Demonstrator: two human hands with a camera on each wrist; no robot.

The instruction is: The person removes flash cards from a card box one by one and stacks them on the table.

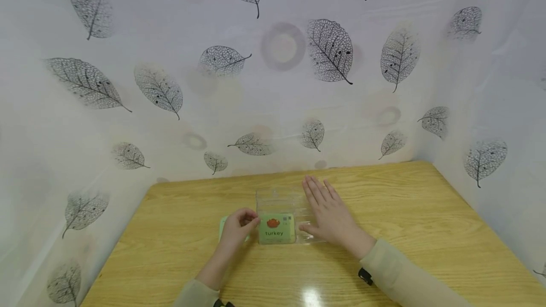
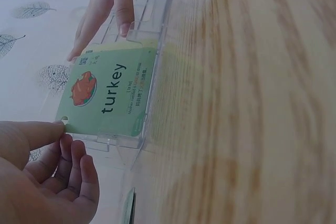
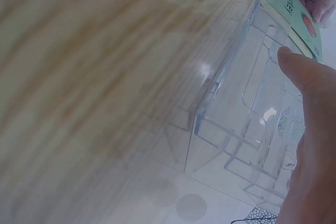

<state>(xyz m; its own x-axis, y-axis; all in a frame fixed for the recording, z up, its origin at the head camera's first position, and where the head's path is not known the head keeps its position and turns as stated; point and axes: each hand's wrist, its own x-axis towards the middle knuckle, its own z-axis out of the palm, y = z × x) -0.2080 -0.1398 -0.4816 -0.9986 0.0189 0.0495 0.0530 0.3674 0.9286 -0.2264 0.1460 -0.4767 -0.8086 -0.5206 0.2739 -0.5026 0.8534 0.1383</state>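
A green flashcard printed "turkey" (image 1: 274, 233) lies face up in the left part of a clear plastic case (image 2: 152, 14). Below it, the right wrist view shows pale card edges, like a stack. At the card's left edge my left hand (image 1: 239, 226) pinches a corner between thumb and forefinger; its other fingers curl loosely. My right hand (image 1: 332, 214) lies over the case's right part, fingers straight and thumb spread toward the cards. Clear dividers (image 3: 252, 145) show beside that hand. Another light green card (image 1: 222, 224) lies partly hidden behind my left hand.
The case stands on a wood-grain table (image 1: 405, 212). Behind and at both sides hangs a white sheet (image 1: 273, 103) with a leaf print. Light glares off the table's front (image 1: 312, 297).
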